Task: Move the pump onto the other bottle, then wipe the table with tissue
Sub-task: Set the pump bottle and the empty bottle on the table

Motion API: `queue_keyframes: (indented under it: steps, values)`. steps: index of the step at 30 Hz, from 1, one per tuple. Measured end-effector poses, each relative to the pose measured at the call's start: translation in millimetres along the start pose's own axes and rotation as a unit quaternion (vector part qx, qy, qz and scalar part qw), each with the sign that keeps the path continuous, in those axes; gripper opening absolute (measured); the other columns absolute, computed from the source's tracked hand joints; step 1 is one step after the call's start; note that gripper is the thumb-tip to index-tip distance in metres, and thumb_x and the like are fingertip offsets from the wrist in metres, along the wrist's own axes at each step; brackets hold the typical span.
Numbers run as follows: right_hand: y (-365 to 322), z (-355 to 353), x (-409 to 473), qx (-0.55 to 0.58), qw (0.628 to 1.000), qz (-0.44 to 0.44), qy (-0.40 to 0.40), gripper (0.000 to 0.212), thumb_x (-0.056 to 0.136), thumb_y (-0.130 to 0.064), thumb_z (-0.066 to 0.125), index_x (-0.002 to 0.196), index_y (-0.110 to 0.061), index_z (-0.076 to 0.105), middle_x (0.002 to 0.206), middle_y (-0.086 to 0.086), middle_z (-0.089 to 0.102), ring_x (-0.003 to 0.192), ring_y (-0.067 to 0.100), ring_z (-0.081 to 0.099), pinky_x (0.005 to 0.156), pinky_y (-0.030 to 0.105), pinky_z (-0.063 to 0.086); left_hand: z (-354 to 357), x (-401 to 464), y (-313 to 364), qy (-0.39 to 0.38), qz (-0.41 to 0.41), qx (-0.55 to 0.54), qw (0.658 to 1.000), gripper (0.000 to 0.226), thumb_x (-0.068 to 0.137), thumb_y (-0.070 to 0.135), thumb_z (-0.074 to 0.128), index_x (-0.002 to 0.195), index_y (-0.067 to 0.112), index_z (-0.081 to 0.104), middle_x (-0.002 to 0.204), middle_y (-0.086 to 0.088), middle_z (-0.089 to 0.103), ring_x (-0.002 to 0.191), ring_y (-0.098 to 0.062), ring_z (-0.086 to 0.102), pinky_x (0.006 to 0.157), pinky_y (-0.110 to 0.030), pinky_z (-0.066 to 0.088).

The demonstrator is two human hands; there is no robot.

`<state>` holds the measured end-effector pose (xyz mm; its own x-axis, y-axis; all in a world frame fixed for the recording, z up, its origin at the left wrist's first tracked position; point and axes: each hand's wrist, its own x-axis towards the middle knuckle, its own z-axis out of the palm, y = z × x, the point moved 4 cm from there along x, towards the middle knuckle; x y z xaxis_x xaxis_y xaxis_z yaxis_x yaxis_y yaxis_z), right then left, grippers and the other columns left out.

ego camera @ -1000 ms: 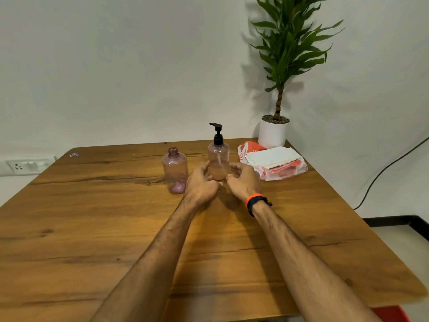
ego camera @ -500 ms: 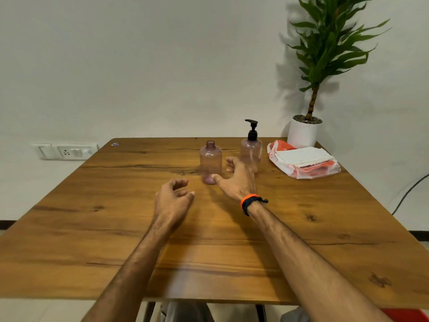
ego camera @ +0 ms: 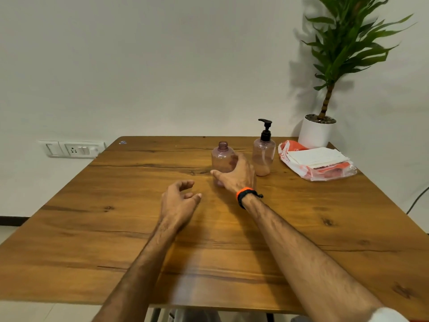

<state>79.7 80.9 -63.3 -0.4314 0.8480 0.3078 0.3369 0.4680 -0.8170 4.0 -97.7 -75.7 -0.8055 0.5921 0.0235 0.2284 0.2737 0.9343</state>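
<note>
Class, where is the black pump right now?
The black pump sits on the right-hand bottle, between the open bottle and the tissue pack.

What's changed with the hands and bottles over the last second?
Both hands let go of the pump bottle. The right hand moved left to the open bottle and now wraps around it; the left hand drew back toward the person and hovers loosely curled over the table, holding nothing. The pump stays on its bottle, both bottles stand upright, and the tissue pack is untouched.
</note>
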Motion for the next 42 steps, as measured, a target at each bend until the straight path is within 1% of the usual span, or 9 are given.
queue_keyframes:
  steps: [5,10,16,19,24,29,34,37,42]
  values:
    - [25,-48,-5,0.013,1.000,-0.008,0.013,0.074,0.057,-0.049,0.085,0.120,-0.023,0.055,0.116,-0.003,0.065,0.106,0.015,0.062,0.083,0.027,0.051,30,-5,16,-0.010,-0.002,0.012,1.000,0.044,0.081,0.020,0.074,0.121,0.022,0.058,0.123,0.003,0.063,0.098,-0.006,0.063,0.091,-0.033,0.055]
    - [63,-119,-4,-0.003,0.999,0.009,0.046,0.076,0.058,-0.047,0.087,0.122,-0.021,0.054,0.119,-0.001,0.065,0.108,0.016,0.060,0.091,0.035,0.053,86,-9,43,-0.039,0.012,0.022,0.999,0.040,0.078,0.024,0.075,0.116,0.025,0.061,0.105,0.002,0.071,0.091,-0.011,0.068,0.090,-0.039,0.056]
    - [110,-209,2,-0.028,0.992,0.052,0.109,0.078,0.056,-0.048,0.088,0.122,-0.021,0.055,0.100,-0.014,0.057,0.093,0.007,0.055,0.075,0.018,0.042,176,-16,77,-0.095,0.025,0.012,0.995,0.035,0.074,0.024,0.078,0.106,0.027,0.064,0.098,0.008,0.072,0.085,-0.008,0.069,0.088,-0.038,0.057]
    - [128,-243,1,-0.040,0.988,0.066,0.135,0.078,0.056,-0.047,0.087,0.121,-0.021,0.056,0.107,-0.010,0.065,0.100,0.012,0.060,0.081,0.021,0.045,213,-21,88,-0.128,0.034,0.006,0.991,0.034,0.073,0.022,0.078,0.103,0.026,0.063,0.101,0.010,0.070,0.086,-0.008,0.069,0.089,-0.038,0.057]
    - [151,-276,0,-0.047,0.983,0.088,0.152,0.074,0.057,-0.046,0.088,0.119,-0.021,0.055,0.116,-0.003,0.067,0.106,0.017,0.062,0.090,0.030,0.053,253,-29,104,-0.156,0.049,0.025,0.986,0.039,0.075,0.022,0.079,0.111,0.024,0.064,0.097,0.017,0.067,0.086,-0.002,0.065,0.089,-0.032,0.055]
    - [171,-274,-6,-0.053,0.983,0.126,0.119,0.080,0.060,-0.049,0.086,0.126,-0.019,0.052,0.123,0.000,0.064,0.114,0.022,0.060,0.092,0.033,0.051,262,-34,106,-0.167,0.060,0.038,0.983,0.041,0.077,0.020,0.078,0.116,0.022,0.063,0.111,0.011,0.064,0.078,0.009,0.056,0.061,-0.011,0.041]
    - [174,-270,-10,-0.072,0.983,0.141,0.095,0.098,0.054,-0.053,0.088,0.133,-0.015,0.045,0.131,0.006,0.059,0.120,0.027,0.056,0.097,0.039,0.052,255,-33,100,-0.151,0.055,0.038,0.986,0.041,0.078,0.019,0.077,0.116,0.020,0.063,0.115,0.008,0.065,0.077,0.011,0.051,0.064,-0.010,0.037]
    - [161,-277,-18,-0.061,0.978,0.104,0.172,0.099,0.053,-0.057,0.087,0.132,-0.017,0.043,0.133,0.004,0.053,0.121,0.023,0.052,0.098,0.037,0.049,246,-30,98,-0.153,0.055,0.038,0.986,0.041,0.078,0.019,0.077,0.116,0.020,0.062,0.115,0.007,0.065,0.079,0.010,0.052,0.068,-0.013,0.041]
    - [113,-282,-34,-0.078,0.941,-0.072,0.320,0.056,0.069,-0.042,0.079,0.111,-0.016,0.055,0.109,-0.004,0.058,0.099,0.015,0.056,0.081,0.033,0.053,232,-27,99,-0.148,0.047,0.019,0.988,0.039,0.078,0.016,0.077,0.115,0.020,0.062,0.114,0.008,0.064,0.084,0.004,0.058,0.074,-0.023,0.055]
